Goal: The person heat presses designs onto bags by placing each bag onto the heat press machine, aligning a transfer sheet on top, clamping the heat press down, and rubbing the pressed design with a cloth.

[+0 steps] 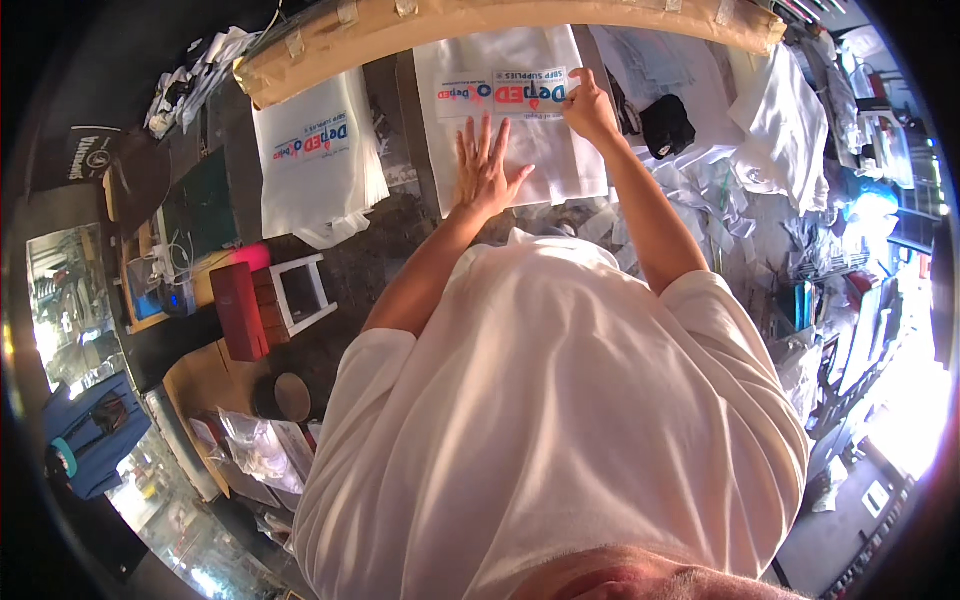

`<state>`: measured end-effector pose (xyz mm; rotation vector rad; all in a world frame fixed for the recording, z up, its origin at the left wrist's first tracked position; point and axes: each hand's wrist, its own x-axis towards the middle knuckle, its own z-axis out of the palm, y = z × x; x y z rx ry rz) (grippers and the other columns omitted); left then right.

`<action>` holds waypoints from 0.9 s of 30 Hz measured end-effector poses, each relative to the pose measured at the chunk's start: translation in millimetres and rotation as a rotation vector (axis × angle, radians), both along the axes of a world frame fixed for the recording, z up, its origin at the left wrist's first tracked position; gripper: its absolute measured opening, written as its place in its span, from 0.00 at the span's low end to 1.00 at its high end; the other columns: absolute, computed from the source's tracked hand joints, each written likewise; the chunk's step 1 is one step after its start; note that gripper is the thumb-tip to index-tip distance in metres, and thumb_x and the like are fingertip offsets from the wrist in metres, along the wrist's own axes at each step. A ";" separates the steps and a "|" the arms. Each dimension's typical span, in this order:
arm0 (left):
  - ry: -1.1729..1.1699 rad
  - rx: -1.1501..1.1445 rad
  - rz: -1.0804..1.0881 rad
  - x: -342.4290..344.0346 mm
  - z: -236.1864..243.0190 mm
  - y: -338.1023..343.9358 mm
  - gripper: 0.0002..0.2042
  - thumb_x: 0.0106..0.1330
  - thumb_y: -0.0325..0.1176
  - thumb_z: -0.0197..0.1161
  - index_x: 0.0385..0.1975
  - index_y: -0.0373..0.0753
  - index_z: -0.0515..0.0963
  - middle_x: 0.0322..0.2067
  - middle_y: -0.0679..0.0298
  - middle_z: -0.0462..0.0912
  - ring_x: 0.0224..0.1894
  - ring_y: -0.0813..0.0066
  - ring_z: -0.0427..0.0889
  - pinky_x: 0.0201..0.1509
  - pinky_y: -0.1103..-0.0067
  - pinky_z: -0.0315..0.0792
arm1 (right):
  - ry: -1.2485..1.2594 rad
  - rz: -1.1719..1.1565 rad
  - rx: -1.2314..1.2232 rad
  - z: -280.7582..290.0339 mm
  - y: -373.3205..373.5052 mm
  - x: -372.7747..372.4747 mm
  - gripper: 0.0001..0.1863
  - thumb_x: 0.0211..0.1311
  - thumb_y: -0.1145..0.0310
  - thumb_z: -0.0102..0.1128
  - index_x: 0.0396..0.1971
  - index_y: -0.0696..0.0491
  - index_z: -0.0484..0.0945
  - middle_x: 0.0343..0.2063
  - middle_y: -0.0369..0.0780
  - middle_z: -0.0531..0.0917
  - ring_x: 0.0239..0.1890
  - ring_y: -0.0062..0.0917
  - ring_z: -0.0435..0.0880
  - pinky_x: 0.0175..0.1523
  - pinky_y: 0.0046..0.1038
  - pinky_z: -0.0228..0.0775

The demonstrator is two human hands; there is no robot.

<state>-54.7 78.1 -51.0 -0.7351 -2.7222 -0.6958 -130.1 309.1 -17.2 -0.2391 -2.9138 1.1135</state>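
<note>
A white, slightly see-through plastic bag [560,170] lies flat in front of me, with red and blue lettering across it. A faint rectangular outline surrounds the print. My left hand [485,172] rests on the bag just below the lettering, palm down and fingers spread. At the right end of the print is my right hand [588,108], its fingers mostly curled and the index finger bent toward the bag. Whatever its fingertips may pinch is too small to make out. Left of the bag sits a stack of similar printed white bags [285,185], its lower edges uneven.
A tape-wrapped cardboard beam [510,25] crosses the far edge. Black cloth [667,127] and a white cloth [785,130] lie to the right, with plastic scraps [715,205] nearby. On the left are a red box [238,312] and a white frame [303,293].
</note>
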 end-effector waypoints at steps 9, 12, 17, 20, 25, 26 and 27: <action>-0.025 -0.031 -0.010 -3.6 -3.2 1.4 0.46 0.59 0.61 0.64 0.73 0.45 0.54 0.73 0.47 0.48 0.73 0.37 0.48 0.74 0.46 0.43 | 0.004 -0.042 0.039 2.2 -1.7 -1.6 0.26 0.57 0.72 0.59 0.57 0.54 0.65 0.30 0.49 0.85 0.40 0.47 0.86 0.47 0.42 0.76; -0.030 -0.024 0.004 -3.0 -4.3 3.1 0.46 0.59 0.61 0.64 0.73 0.45 0.55 0.73 0.46 0.50 0.73 0.37 0.49 0.75 0.46 0.42 | -0.062 -0.059 0.024 4.8 -1.8 -0.4 0.28 0.57 0.71 0.59 0.59 0.53 0.64 0.33 0.54 0.85 0.42 0.50 0.85 0.49 0.44 0.76; -0.038 -0.036 0.017 -2.8 -3.9 4.1 0.46 0.59 0.61 0.65 0.73 0.44 0.55 0.73 0.45 0.50 0.73 0.37 0.49 0.75 0.47 0.42 | -0.044 -0.055 0.026 4.0 -3.5 -1.6 0.27 0.57 0.72 0.58 0.59 0.53 0.64 0.34 0.55 0.85 0.43 0.51 0.84 0.49 0.45 0.75; -0.026 -0.052 0.008 -2.5 -0.5 4.1 0.46 0.59 0.60 0.65 0.73 0.43 0.55 0.72 0.44 0.51 0.73 0.37 0.49 0.75 0.48 0.41 | -0.031 -0.064 -0.001 2.6 -1.6 2.5 0.27 0.58 0.72 0.58 0.58 0.53 0.65 0.34 0.54 0.85 0.43 0.51 0.84 0.49 0.45 0.75; -0.078 -0.068 0.016 -1.5 2.7 5.9 0.46 0.60 0.60 0.64 0.73 0.40 0.54 0.72 0.43 0.52 0.73 0.38 0.48 0.75 0.48 0.40 | 0.052 -0.047 -0.050 -2.9 2.5 6.6 0.26 0.58 0.73 0.58 0.58 0.54 0.65 0.34 0.54 0.85 0.42 0.50 0.84 0.48 0.46 0.75; -0.076 -0.070 0.011 -1.2 2.7 5.9 0.46 0.60 0.60 0.64 0.73 0.40 0.54 0.72 0.43 0.52 0.73 0.38 0.48 0.75 0.48 0.40 | 0.041 -0.050 -0.035 -2.8 0.8 5.0 0.26 0.58 0.73 0.58 0.58 0.54 0.65 0.34 0.54 0.85 0.42 0.50 0.84 0.48 0.46 0.74; -0.065 -0.074 0.020 -1.0 1.4 5.6 0.46 0.60 0.60 0.64 0.72 0.40 0.54 0.72 0.42 0.52 0.73 0.38 0.48 0.75 0.47 0.39 | 0.028 -0.051 -0.021 -1.7 -0.5 3.2 0.25 0.58 0.73 0.58 0.57 0.54 0.65 0.34 0.54 0.85 0.42 0.50 0.85 0.49 0.46 0.74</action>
